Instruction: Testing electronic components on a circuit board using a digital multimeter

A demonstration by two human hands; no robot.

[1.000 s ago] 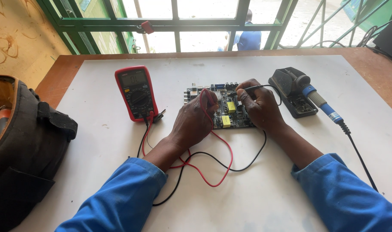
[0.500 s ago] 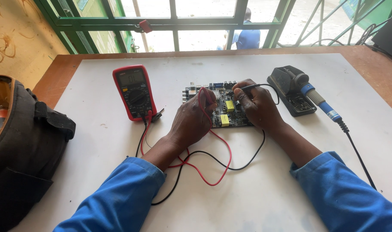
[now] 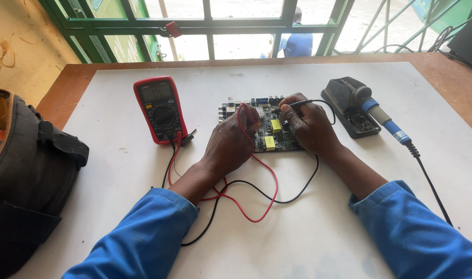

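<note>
Two bare hands, the left hand [image 3: 231,144] and right hand [image 3: 308,126], extend from long bright blue sleeves [image 3: 143,237]. The sleeve fabric looks loose and softly creased.

- One view only, from a camera worn on the person's head.
- It looks forward and steeply down over both blue sleeves onto the white counter [image 3: 117,170].
- It sits close: the hands at the circuit board [image 3: 269,129] fill the middle of the frame, forearms entering from the bottom corners.
- The counter's far edge and a green barred window [image 3: 210,26] cross the top; a dark bag [image 3: 24,175] is cut off at the left edge.
</note>
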